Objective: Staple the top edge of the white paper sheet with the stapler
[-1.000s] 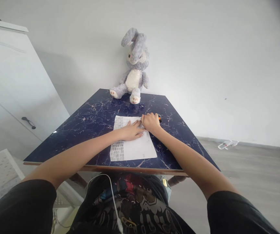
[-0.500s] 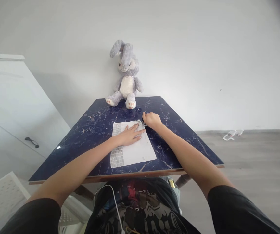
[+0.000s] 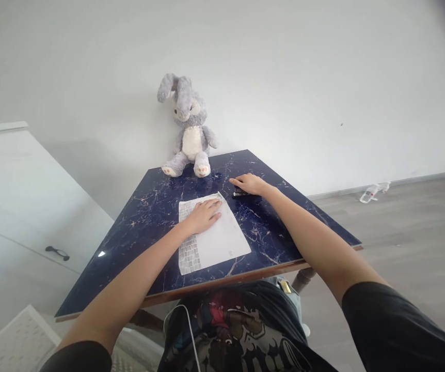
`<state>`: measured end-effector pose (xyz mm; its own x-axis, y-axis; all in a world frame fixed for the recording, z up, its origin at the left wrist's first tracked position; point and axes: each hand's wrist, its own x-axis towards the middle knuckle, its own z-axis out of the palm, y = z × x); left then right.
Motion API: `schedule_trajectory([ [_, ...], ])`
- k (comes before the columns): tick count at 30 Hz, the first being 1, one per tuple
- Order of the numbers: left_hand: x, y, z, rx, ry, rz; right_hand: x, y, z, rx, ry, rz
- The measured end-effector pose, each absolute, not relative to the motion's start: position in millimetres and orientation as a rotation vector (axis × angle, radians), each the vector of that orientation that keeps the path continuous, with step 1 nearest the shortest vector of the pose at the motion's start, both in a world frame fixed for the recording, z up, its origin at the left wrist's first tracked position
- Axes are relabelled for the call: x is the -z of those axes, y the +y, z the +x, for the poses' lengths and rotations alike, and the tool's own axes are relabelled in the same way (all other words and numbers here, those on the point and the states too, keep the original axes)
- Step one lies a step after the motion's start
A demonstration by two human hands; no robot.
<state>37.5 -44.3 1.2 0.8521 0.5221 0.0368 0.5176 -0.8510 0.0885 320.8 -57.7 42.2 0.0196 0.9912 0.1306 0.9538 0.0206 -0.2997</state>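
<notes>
My left hand point(image 3: 204, 217) lies flat on white paper sheets point(image 3: 224, 237), fingers stretched toward their top right corner. A column of small grey, brick-like marks runs down the left side of the paper. Beyond that corner, to the right, my right hand point(image 3: 249, 183) is over a black stapler point(image 3: 240, 194), gripping it from above. Only the stapler's near side and left end show, and it stands on the table apart from the paper.
The dark blue marbled table point(image 3: 145, 227) has a brown front edge. A grey plush rabbit point(image 3: 191, 139) sits at its back against the wall. A white cabinet point(image 3: 25, 191) is at the left. Some white plastic point(image 3: 373, 192) lies on the floor at right.
My right hand has moved the stapler rightward, off the paper's corner, and its fist has loosened. My left hand stays on the paper, fingers drawn closer together. The view has tilted.
</notes>
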Motion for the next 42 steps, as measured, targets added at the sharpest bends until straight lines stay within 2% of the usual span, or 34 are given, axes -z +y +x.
schedule_trajectory([
  [5,4.6,-36.9,36.9,-0.066,0.852,2.895,-45.8,-62.2,338.1,-0.151,-2.316,-1.762],
  [9,11.0,-32.9,38.8,-0.106,0.861,2.853,-48.5,-63.4,326.9,-0.037,-2.203,-1.911],
  [13,9.5,-22.0,37.9,-0.588,0.895,2.725,-54.8,-65.8,296.5,0.034,-1.844,-1.967],
  [15,5.1,-14.5,32.9,-0.87,0.983,2.59,-56.1,-69.4,275.5,-0.062,-1.768,-1.879],
  [18,-0.1,-3.9,20.2,-1.056,1.164,2.449,-51.6,-78.4,239.8,-0.238,-1.834,-1.762],
  [24,5.6,9.7,4.9,-0.949,1.411,2.395,-38.7,-94.7,197.4,-0.267,-2.039,-1.794],
  [32,12.6,9.4,8.2,-0.905,1.348,2.477,-55.5,-83.3,251.2,-0.179,-1.965,-2.137],
  [34,14.1,10.0,7.6,-0.866,1.35,2.485,-61.9,-84.4,268.8,-0.292,-2.006,-2.178],
  [38,17.2,12.4,6.8,-0.801,1.36,2.5,-74.3,-92.1,292.4,-0.735,-1.998,-2.256],
  [42,19.0,13.7,6.6,-0.802,1.364,2.514,-84.2,-100.0,299.4,-0.836,-1.928,-2.353],
])
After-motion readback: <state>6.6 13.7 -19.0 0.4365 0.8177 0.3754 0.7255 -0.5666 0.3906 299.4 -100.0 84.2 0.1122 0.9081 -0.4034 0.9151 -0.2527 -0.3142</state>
